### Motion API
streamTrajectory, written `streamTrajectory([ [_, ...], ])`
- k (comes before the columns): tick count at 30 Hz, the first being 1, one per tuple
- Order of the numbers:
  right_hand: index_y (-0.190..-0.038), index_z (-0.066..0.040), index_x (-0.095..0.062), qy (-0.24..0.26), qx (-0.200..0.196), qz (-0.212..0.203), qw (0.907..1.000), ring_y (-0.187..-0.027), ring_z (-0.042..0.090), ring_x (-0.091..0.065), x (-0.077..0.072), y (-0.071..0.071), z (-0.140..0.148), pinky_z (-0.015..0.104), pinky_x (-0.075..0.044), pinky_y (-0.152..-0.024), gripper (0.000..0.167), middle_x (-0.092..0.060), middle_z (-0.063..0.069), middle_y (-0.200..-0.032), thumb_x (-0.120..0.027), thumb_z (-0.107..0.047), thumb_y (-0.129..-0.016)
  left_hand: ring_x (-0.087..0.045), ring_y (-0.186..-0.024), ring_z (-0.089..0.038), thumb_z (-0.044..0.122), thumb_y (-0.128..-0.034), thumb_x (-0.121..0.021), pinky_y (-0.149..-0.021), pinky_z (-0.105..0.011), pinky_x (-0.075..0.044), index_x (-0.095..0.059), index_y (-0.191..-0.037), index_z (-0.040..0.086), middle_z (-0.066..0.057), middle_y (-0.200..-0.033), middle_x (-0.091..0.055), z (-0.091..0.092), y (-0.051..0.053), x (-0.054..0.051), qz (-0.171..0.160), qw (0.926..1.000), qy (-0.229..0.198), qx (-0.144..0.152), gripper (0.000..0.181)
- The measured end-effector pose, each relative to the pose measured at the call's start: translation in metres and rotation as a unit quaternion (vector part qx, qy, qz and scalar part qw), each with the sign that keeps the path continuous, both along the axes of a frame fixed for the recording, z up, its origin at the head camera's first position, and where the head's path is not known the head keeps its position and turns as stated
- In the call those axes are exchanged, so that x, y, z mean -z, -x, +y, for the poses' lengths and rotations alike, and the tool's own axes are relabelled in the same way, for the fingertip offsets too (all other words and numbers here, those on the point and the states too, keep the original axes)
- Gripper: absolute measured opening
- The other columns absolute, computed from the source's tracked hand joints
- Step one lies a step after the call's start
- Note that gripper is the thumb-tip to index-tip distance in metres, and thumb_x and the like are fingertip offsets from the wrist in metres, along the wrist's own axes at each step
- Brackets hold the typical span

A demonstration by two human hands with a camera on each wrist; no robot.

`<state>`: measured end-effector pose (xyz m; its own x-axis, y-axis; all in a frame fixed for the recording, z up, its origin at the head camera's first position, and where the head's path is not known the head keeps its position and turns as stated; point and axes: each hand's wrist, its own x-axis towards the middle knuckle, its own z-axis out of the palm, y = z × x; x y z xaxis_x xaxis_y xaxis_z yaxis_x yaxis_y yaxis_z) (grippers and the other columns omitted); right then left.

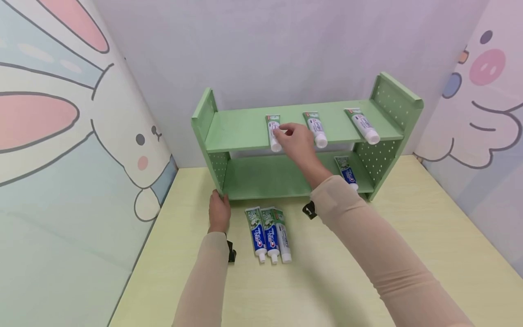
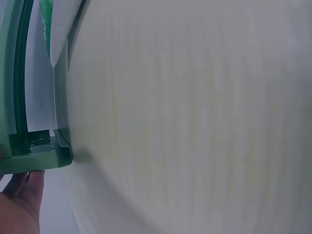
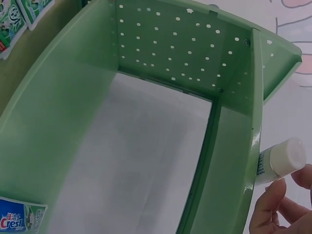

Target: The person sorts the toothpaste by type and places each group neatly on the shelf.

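A green two-tier shelf (image 1: 261, 197) stands on the table, and my left hand (image 1: 219, 212) grips its lower left corner. In the left wrist view the left fingers (image 2: 33, 192) lie against the outside of the side panel. On the top board lie three white-and-green toothpaste tubes, caps toward me. My right hand (image 1: 297, 141) is at the left toothpaste tube (image 1: 273, 125), its fingertips touching the right side. The right wrist view shows fingers (image 3: 270, 204) beside that tube's white cap (image 3: 288, 157), which juts past the board; no grip around it shows.
The middle tube (image 1: 314, 127) and right tube (image 1: 361, 125) lie farther along the top board. A blue-and-green Crest tube (image 1: 346, 171) lies at the lower board's right end. On the table are two Crest tubes (image 1: 256, 229) (image 1: 270, 231) and a white-and-green tube (image 1: 283, 238), side by side.
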<state>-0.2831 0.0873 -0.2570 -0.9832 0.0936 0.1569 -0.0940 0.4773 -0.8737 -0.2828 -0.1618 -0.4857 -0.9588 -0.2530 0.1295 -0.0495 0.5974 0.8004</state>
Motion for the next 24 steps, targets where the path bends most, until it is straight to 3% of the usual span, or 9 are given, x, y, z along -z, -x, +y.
streamTrajectory([
  [9, -0.129, -0.011, -0.063, -0.011, -0.018, 0.025, 0.9995, -0.066, 0.018, -0.046, -0.002, -0.009, 0.004, 0.028, -0.038, -0.054, 0.039, -0.057, 0.007, -0.094, -0.061, -0.035, -0.097, -0.051, -0.116, -0.036, 0.018, -0.1060, -0.041, -0.095, -0.049, -0.044, -0.034, -0.139, -0.004, -0.020, -0.121, -0.048, -0.001, 0.000, -0.002, 0.008, 0.9999, -0.008, 0.005, 0.040],
  [16, -0.131, -0.011, -0.061, -0.020, -0.021, 0.016, 0.9994, -0.066, 0.018, -0.047, -0.006, -0.017, 0.005, 0.029, -0.039, -0.054, 0.041, -0.058, 0.007, -0.098, -0.061, -0.036, -0.097, -0.050, -0.118, -0.036, 0.017, -0.1057, -0.042, -0.097, -0.049, -0.043, -0.035, -0.138, -0.004, -0.021, -0.122, -0.048, -0.001, 0.000, -0.002, 0.008, 0.9999, -0.013, 0.006, 0.040],
  [24, -0.131, -0.012, -0.061, -0.022, -0.040, 0.015, 0.9988, -0.063, 0.019, -0.049, 0.000, -0.028, 0.009, 0.032, -0.042, -0.054, 0.041, -0.059, 0.007, -0.101, -0.061, -0.035, -0.097, -0.050, -0.117, -0.037, 0.018, -0.1057, -0.042, -0.096, -0.049, -0.044, -0.035, -0.138, -0.004, -0.021, -0.122, -0.048, 0.000, -0.001, -0.002, 0.007, 0.9999, -0.010, 0.005, 0.040],
])
